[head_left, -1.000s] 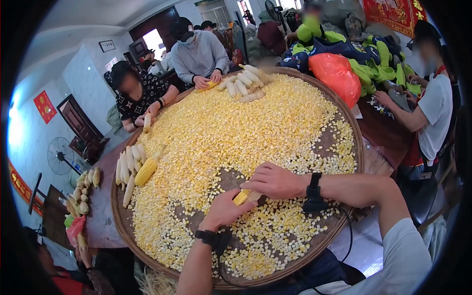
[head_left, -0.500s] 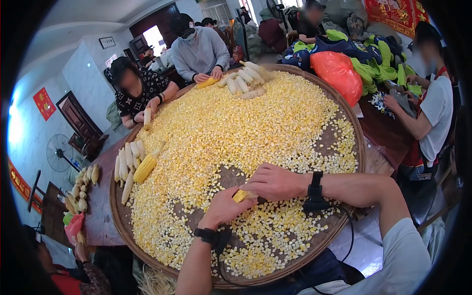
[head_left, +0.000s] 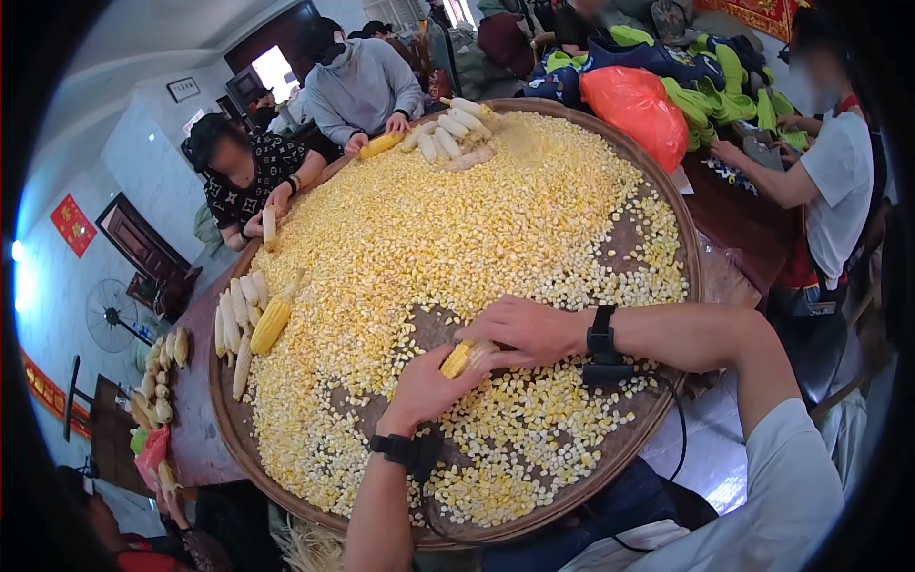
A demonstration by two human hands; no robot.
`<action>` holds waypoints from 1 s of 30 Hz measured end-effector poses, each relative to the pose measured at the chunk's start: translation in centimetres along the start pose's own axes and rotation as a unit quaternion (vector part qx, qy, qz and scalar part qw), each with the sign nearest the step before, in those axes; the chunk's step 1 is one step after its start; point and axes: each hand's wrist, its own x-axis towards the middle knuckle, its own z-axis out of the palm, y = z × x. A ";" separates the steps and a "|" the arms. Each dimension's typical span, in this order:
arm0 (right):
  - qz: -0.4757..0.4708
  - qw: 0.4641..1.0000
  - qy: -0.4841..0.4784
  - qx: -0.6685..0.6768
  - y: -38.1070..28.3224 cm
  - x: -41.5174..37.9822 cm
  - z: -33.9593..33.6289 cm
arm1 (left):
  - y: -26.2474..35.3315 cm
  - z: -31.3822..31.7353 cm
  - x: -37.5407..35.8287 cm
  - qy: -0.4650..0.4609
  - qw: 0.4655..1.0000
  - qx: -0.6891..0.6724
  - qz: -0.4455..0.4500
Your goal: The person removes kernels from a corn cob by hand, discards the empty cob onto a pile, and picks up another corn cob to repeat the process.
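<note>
2 hands (head_left: 477,357) gripping corn cob (head_left: 457,358) | woven tray (head_left: 688,250), kernels (head_left: 457,219) | crowded room

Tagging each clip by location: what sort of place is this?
Likely a rural home or communal workroom used for shelling corn: several people sit round a big woven tray of loose kernels, with stripped cobs piled at its edge.

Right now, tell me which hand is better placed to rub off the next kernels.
Probably right. The right hand lies over the cob's bare end, fingers curled on it, while the left hand grips the yellow end from below.
</note>
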 end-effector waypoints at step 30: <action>0.111 0.981 0.006 0.159 -0.6 -0.8 2.1 | -0.2 0.1 -0.2 0.040 0.990 0.132 0.017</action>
